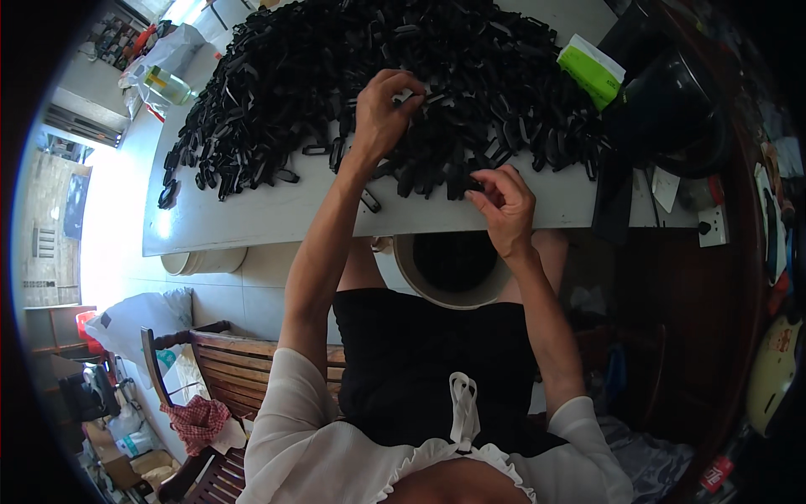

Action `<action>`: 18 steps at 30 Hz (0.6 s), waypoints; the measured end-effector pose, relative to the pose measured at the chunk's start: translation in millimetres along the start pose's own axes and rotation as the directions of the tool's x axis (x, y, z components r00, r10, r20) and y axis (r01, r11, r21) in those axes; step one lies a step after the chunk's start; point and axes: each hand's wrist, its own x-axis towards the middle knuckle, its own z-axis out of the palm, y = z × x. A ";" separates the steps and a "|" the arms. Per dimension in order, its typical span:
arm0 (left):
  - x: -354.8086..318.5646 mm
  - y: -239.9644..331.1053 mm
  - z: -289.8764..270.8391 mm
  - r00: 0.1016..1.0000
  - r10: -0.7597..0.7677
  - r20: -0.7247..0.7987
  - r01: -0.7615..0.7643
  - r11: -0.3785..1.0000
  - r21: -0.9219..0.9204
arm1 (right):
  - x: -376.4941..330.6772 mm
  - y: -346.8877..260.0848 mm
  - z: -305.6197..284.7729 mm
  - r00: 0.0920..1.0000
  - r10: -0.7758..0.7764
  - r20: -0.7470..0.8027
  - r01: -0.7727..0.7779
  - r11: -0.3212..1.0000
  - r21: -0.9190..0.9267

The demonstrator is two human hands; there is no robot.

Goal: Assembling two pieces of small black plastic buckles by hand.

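A large heap of small black plastic pieces [277, 92], many shaped like narrow oblong loops, covers most of the white table [243, 231]. My left hand [386, 113] is over the middle of the heap, its thumb and fingers pinched together. Whatever lies between them is too dark and small to make out. Closer to the table's front edge, my right hand [507, 208] has thumb and forefinger closed on a small black plastic piece [475, 186]. One loose loop [370, 202] lies apart from the heap, near the front edge.
Below the table edge, a pale bucket [403, 273] with dark contents stands between my legs. A green and white packet [592, 69] and a black container [672, 109] are at the right. A bottle [168, 85] is at the far left; a wooden bench [239, 365] stands lower left.
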 end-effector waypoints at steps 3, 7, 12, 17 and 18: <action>-11.5 23.7 -9.0 0.992 -0.039 0.122 0.036 0.999 0.022 | 4.5 4.3 -6.9 0.997 0.059 -0.051 -0.054 0.993 0.100; -40.4 69.7 -2.2 0.871 -0.155 0.466 0.333 0.884 -0.329 | 10.6 7.7 -13.1 0.991 0.130 -0.015 -0.120 0.946 0.302; -79.1 96.9 28.4 0.916 -0.285 0.284 0.397 0.755 -0.521 | 4.0 -27.5 -15.8 0.950 0.311 0.016 -0.270 0.795 0.543; -125.4 128.5 56.6 0.989 -0.082 -0.121 0.047 0.962 -0.269 | -38.4 -25.9 -16.0 0.845 0.503 0.181 -0.441 0.464 0.768; -132.0 129.6 57.0 0.989 -0.083 -0.119 0.048 0.962 -0.269 | -46.0 -22.9 -11.8 0.877 0.468 0.111 -0.360 0.485 0.797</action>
